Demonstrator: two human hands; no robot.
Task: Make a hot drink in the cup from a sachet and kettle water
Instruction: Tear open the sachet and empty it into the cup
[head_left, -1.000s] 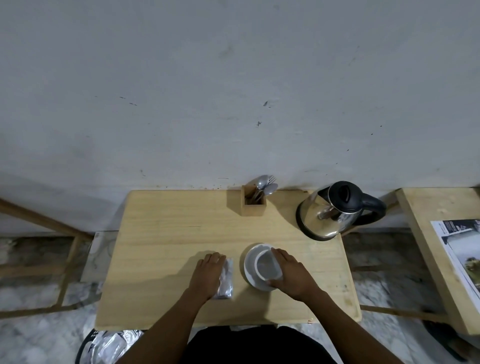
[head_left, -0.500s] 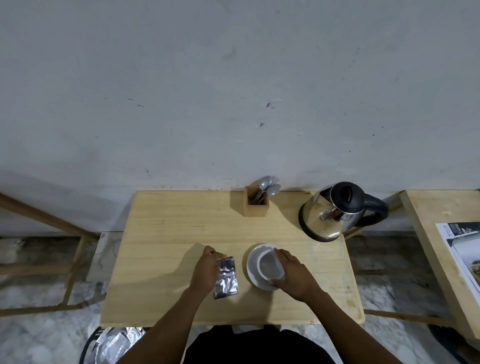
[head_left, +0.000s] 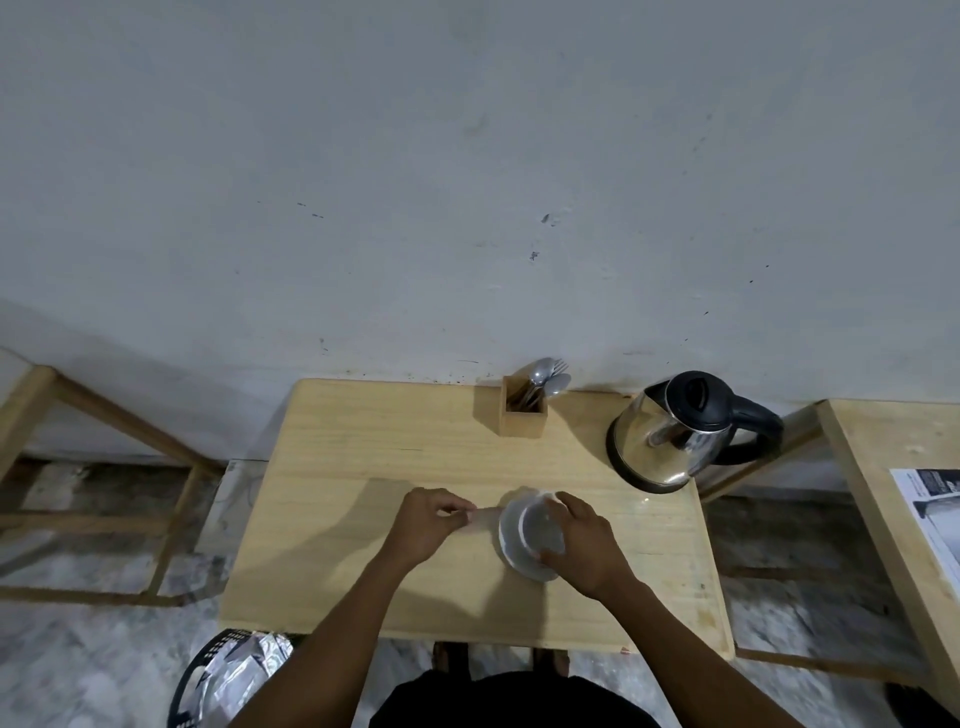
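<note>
Two hands at work on pale wooden desk (head_left: 332, 467). Left hand (head_left: 423, 525), fingers pinched on blurred silvery foil sachet (head_left: 480, 517) just left of white cup (head_left: 540, 527) on white saucer (head_left: 511, 551); right hand (head_left: 584, 545) clasps cup. Cup looks empty. Step: bringing sachet over; next, tear and tip in. Steel kettle (head_left: 670, 436) stands back right, lid closed

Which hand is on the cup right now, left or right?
The right hand holds the cup, which sits on the saucer. The left hand is beside it, pinching the blurred sachet and not touching the cup.
</note>
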